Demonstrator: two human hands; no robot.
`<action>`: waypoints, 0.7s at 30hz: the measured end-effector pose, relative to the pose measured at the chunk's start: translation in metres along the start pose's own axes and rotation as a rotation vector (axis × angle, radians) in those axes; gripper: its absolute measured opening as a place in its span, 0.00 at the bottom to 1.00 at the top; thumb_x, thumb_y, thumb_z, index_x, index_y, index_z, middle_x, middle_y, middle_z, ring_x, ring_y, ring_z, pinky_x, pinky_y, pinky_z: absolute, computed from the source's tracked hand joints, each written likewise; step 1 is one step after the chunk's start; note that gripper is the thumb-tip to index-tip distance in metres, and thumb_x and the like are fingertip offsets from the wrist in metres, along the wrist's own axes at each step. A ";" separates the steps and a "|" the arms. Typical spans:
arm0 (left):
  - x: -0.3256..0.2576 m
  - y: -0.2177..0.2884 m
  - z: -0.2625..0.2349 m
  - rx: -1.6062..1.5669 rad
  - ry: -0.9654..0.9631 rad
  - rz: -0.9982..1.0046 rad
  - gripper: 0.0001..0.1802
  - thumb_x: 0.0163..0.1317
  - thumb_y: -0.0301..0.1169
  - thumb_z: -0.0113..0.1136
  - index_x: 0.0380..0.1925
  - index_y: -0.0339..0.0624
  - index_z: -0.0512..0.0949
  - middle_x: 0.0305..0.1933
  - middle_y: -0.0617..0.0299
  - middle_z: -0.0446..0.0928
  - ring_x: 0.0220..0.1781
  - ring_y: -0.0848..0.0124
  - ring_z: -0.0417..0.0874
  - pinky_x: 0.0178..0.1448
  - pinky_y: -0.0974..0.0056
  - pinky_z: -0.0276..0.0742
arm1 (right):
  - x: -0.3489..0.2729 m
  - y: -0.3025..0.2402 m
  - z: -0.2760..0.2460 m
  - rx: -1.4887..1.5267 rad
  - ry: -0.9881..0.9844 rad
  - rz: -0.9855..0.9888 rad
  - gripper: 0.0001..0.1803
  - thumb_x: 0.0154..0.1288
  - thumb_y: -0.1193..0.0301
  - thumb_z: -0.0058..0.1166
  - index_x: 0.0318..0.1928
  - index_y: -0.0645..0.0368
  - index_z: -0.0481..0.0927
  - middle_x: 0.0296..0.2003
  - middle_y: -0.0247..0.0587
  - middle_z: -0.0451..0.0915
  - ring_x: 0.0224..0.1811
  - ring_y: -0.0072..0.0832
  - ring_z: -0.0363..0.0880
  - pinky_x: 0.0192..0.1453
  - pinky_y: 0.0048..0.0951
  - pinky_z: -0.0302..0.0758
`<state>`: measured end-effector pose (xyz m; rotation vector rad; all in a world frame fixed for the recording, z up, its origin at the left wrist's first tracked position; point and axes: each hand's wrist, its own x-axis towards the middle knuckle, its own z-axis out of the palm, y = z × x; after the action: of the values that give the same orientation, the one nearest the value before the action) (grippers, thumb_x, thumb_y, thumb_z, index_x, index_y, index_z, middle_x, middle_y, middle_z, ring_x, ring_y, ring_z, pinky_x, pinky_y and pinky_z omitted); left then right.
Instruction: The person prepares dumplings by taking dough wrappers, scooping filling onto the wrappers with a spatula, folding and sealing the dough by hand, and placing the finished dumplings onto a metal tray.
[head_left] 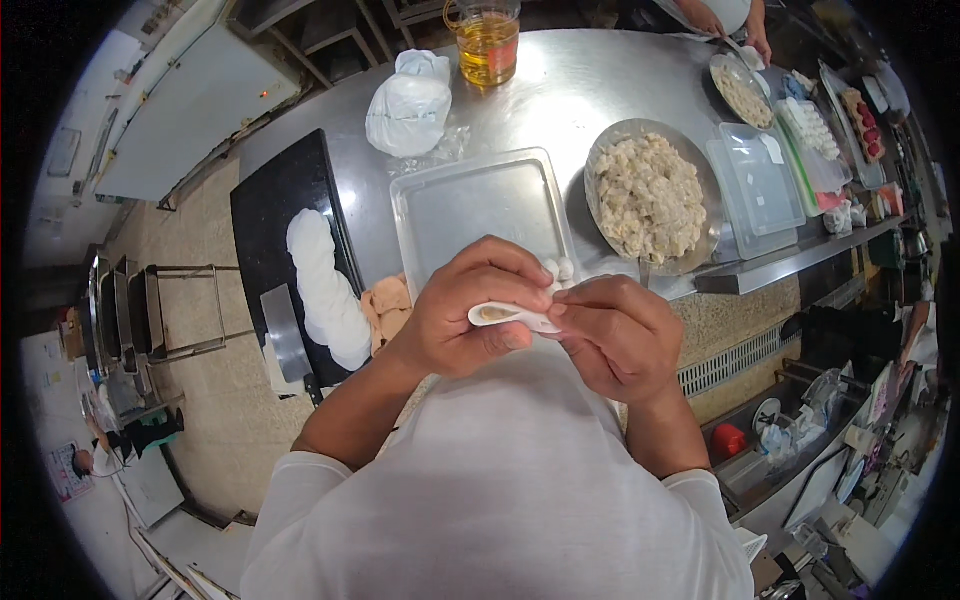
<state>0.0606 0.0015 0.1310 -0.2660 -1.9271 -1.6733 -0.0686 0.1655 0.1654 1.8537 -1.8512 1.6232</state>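
Close in front of my body, a thin white dumpling wrapper point(512, 318) is folded over, with a little pale filling showing in its open end. My left hand point(465, 305) curls round the folded side, thumb below and fingers above. The fingertips of my right hand point(625, 335) pinch the wrapper's other end. Just beyond them, several small white dumplings point(562, 270) sit at the near right corner of a metal tray point(398, 225), partly hidden by my fingers. To the right stands a round metal bowl point(715, 210) heaped with pale, chunky filling point(648, 190).
At the left, a black board point(265, 200) bears a long white dough roll point(325, 290), a cleaver point(284, 335) and pinkish-brown lumps point(388, 300). Behind the tray are a white plastic bag point(410, 105) and an oil jug point(488, 50). Plastic lids point(760, 185) lie right; another person's hands point(730, 25) work beyond.
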 end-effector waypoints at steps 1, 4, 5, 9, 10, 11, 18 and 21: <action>-0.003 -0.001 0.003 0.001 0.001 0.000 0.17 0.64 0.39 0.70 0.45 0.39 0.83 0.49 0.54 0.78 0.51 0.63 0.81 0.55 0.63 0.76 | 0.000 0.001 -0.001 -0.006 -0.051 -0.005 0.16 0.46 0.79 0.71 0.40 0.61 0.84 0.32 0.41 0.82 0.30 0.34 0.83 0.32 0.29 0.80; -0.009 -0.003 0.007 -0.091 0.153 -0.012 0.17 0.65 0.39 0.68 0.45 0.38 0.83 0.49 0.54 0.78 0.51 0.63 0.81 0.54 0.63 0.76 | -0.001 0.001 -0.001 -0.005 -0.074 -0.017 0.17 0.46 0.79 0.71 0.40 0.61 0.85 0.33 0.42 0.82 0.30 0.34 0.84 0.31 0.29 0.80; -0.006 -0.002 0.003 -0.042 0.069 0.001 0.16 0.65 0.39 0.68 0.45 0.38 0.83 0.49 0.53 0.78 0.51 0.63 0.81 0.54 0.63 0.77 | -0.001 0.000 -0.001 0.001 -0.046 -0.025 0.16 0.46 0.79 0.71 0.39 0.61 0.84 0.34 0.42 0.82 0.31 0.34 0.84 0.31 0.29 0.80; 0.003 0.001 -0.001 0.057 -0.051 0.039 0.15 0.65 0.38 0.69 0.42 0.38 0.82 0.49 0.53 0.78 0.51 0.64 0.81 0.52 0.63 0.77 | 0.009 -0.007 0.003 -0.006 0.067 0.019 0.14 0.46 0.80 0.69 0.37 0.61 0.83 0.33 0.42 0.82 0.31 0.36 0.84 0.31 0.30 0.80; 0.003 0.000 -0.001 0.056 -0.051 0.040 0.15 0.65 0.38 0.69 0.42 0.38 0.82 0.49 0.53 0.78 0.51 0.64 0.81 0.52 0.63 0.77 | 0.005 -0.003 0.002 -0.006 0.035 0.018 0.15 0.46 0.80 0.69 0.38 0.61 0.83 0.33 0.43 0.82 0.31 0.36 0.84 0.31 0.30 0.80; 0.002 0.000 -0.001 0.050 -0.034 0.022 0.14 0.65 0.37 0.69 0.43 0.38 0.82 0.49 0.53 0.78 0.51 0.64 0.81 0.53 0.63 0.78 | 0.003 -0.001 0.001 -0.005 0.003 0.017 0.15 0.46 0.80 0.69 0.38 0.61 0.83 0.33 0.43 0.82 0.31 0.36 0.84 0.31 0.30 0.80; -0.007 -0.005 0.002 0.094 0.047 0.065 0.15 0.67 0.36 0.67 0.46 0.37 0.81 0.50 0.51 0.78 0.51 0.62 0.82 0.54 0.62 0.79 | 0.006 -0.003 -0.001 -0.065 -0.087 -0.008 0.15 0.47 0.80 0.70 0.39 0.61 0.84 0.34 0.42 0.82 0.32 0.34 0.84 0.32 0.30 0.80; 0.003 -0.001 -0.003 0.144 -0.065 0.092 0.14 0.67 0.38 0.66 0.44 0.39 0.78 0.49 0.50 0.76 0.51 0.63 0.81 0.53 0.64 0.78 | 0.012 -0.007 0.003 -0.039 0.053 0.031 0.14 0.46 0.80 0.68 0.37 0.61 0.83 0.33 0.41 0.82 0.31 0.35 0.84 0.31 0.31 0.80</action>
<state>0.0587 -0.0021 0.1314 -0.3507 -2.0402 -1.4756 -0.0647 0.1573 0.1766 1.7581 -1.8853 1.6175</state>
